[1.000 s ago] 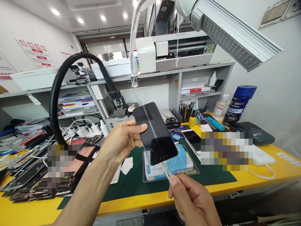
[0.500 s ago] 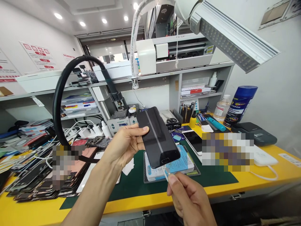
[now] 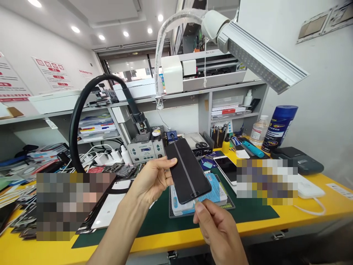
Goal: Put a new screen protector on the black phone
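My left hand [image 3: 154, 175] grips a black smartphone [image 3: 187, 173] by its left edge, thumb on the front and fingers behind. The phone is tilted, its glass front with a home button facing me and a pale stripe running down it. My right hand [image 3: 216, 228] is closed in a pinch at the phone's bottom edge. Between thumb and forefinger a thin white piece [image 3: 196, 201] barely shows; whether it touches the phone I cannot tell. Under the phone, a blue-and-white box [image 3: 217, 189] lies on a grey perforated tray on the green mat [image 3: 248, 211].
A white-fronted phone [image 3: 226, 167] and a white power bank [image 3: 310, 184] lie on the right. Stacked phone parts crowd the left, partly blurred out. Behind stand a soldering station [image 3: 146, 149], a blue spray can [image 3: 280, 127] and a clear bottle [image 3: 259, 130]. A lamp [image 3: 264, 55] hangs above.
The phone has moved slightly down. My right hand has come closer to its bottom edge, so less of the white piece shows. The camera view has shifted a little.
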Demonstrator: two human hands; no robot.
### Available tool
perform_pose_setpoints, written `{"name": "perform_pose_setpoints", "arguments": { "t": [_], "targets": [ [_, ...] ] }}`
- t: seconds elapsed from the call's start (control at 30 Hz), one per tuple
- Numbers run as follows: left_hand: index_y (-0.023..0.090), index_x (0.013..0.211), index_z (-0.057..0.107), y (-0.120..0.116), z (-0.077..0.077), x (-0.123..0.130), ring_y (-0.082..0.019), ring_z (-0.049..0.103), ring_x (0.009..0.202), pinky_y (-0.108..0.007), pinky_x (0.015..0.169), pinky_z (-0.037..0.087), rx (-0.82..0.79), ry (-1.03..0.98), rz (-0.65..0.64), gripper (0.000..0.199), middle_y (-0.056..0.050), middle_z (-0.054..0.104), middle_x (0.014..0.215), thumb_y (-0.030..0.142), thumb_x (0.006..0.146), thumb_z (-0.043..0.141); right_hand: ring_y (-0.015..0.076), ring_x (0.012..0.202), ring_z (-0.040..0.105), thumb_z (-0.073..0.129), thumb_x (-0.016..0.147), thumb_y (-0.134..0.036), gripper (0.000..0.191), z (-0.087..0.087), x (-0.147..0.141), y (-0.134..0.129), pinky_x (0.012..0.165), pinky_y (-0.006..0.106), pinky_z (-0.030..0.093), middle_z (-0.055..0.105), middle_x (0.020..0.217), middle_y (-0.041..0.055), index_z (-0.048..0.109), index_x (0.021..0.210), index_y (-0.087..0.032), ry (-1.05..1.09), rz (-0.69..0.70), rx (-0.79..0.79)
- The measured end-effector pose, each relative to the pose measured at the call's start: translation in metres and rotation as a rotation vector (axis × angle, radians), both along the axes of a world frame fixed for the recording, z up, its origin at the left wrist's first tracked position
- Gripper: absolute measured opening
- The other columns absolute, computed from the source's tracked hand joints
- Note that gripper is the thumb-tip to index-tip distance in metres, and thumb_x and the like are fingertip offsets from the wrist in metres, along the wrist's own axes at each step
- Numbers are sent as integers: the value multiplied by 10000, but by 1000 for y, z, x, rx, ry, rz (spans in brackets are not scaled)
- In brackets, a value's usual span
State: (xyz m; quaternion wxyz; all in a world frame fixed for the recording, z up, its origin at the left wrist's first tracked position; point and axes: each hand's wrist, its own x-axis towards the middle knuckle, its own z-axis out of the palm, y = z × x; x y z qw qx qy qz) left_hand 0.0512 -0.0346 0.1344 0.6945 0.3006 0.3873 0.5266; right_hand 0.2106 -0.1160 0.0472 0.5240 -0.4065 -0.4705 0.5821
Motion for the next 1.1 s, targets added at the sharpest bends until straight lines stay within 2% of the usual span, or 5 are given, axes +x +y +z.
{"name": "perform_pose_setpoints", "arguments": {
  "t": [0.1, 0.27, 0.5, 0.77, 1.1],
  "targets": [
    [36, 963, 710, -4, -1, 3, -165, 728, 564, -233, 502, 614, -26, -23, -11, 169, -116, 771, 769, -17, 860, 587, 106, 515, 156, 580, 883, -738, 572, 1, 2, 1, 516, 309, 119, 178, 561, -94, 522, 670, -210, -24, -4, 54],
    [38, 1010, 709, -8, -7, 6, -170, 740, 591, -232, 517, 616, -51, -68, -30, 201, -124, 781, 813, -12, 875, 569, 107, 514, 164, 550, 892, -749, 580, 4, 7, 1, 513, 308, 121, 189, 556, -95, 526, 683, -209, -102, 2, 98],
    [43, 908, 697, -13, -11, 9, -181, 734, 562, -240, 501, 615, -85, -114, -34, 129, -123, 773, 763, -15, 861, 591, 107, 525, 170, 540, 901, -745, 581, 0, 10, 2, 516, 305, 123, 201, 568, -92, 529, 696, -201, -130, 16, 150],
    [22, 946, 698, -15, -14, 12, -173, 745, 609, -245, 566, 633, -129, -170, -53, 139, -130, 776, 774, -5, 871, 585, 101, 518, 176, 548, 950, -657, 531, -8, 15, 11, 510, 296, 128, 215, 572, -88, 576, 723, -178, -124, 32, 232],
    [27, 855, 676, -15, -17, 16, -159, 735, 612, -223, 602, 624, -157, -203, -70, 126, -144, 760, 769, 27, 905, 560, 103, 501, 213, 512, 970, -656, 557, -8, 19, 24, 498, 276, 170, 268, 560, -78, 656, 788, -150, -142, 71, 304]
  ]
}}
